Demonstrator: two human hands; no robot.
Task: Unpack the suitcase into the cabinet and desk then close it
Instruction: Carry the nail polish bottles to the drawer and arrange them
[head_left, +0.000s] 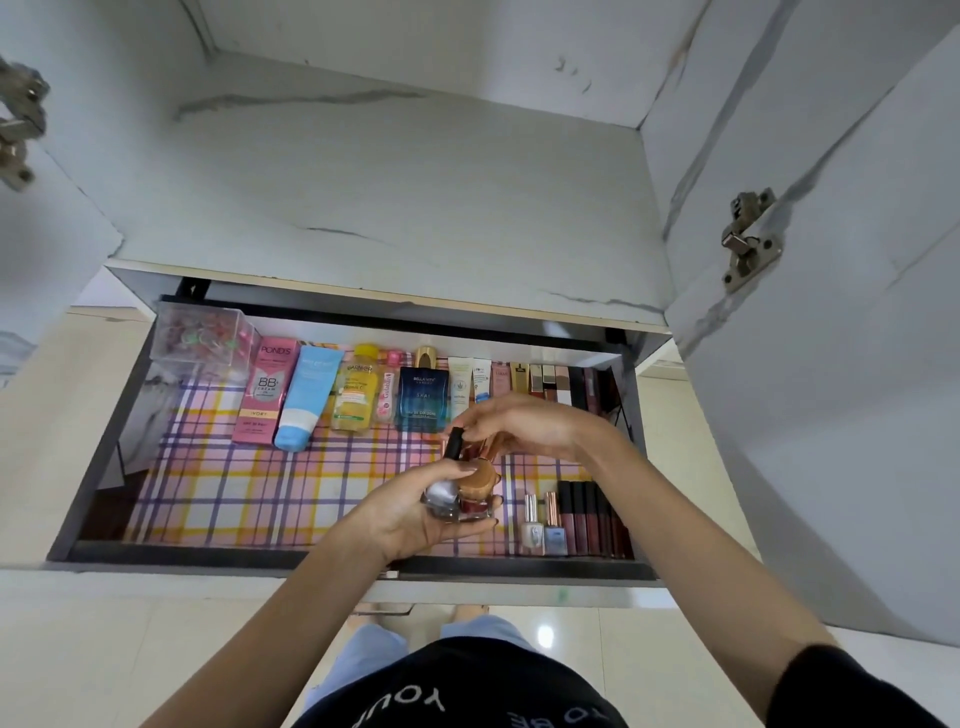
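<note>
Your left hand (410, 514) cups a cluster of small bottles (467, 486), fingers curled round them, above the centre of the open drawer (208, 552). Your right hand (519, 423), at 1 o'clock of the cluster, pinches one bottle's cap. Two nail polishes (531, 530) stand at 3 o'clock.

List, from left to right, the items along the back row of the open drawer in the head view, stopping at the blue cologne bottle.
clear box of pins → Pond's BB cream box → light blue tube → yellow Garnier bottle → small pink Gulabari bottle → blue Bella Vita cologne bottle
</note>
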